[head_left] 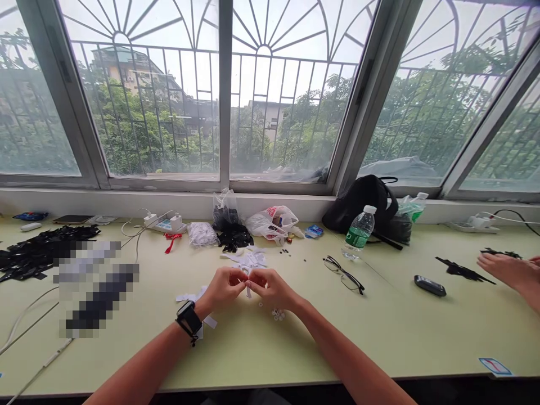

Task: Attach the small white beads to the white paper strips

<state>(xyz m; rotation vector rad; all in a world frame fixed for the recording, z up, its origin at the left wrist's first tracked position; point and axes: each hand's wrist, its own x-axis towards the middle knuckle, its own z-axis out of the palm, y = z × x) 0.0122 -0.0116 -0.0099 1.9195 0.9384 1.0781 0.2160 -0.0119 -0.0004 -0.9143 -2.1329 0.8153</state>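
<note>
Both my hands meet above the table in the middle of the view. My left hand (223,288), with a black watch (188,318) on its wrist, pinches a small white strip (248,292). The fingertips of my right hand (272,288) close on the same strip from the other side, and the thumbs and forefingers nearly touch. Just beyond the fingers lies a pile of white strips (253,257). More white strips (210,322) stick out beside and under my left wrist. Small white rings (278,315) are scattered below my right hand.
Black strips (25,253) are heaped at the left. Along the back stand plastic bags (274,222), a power strip (169,225) and a black backpack (358,202). A water bottle (358,233) and glasses (343,274) lie to the right. Another person's hand (506,273) is at the far right.
</note>
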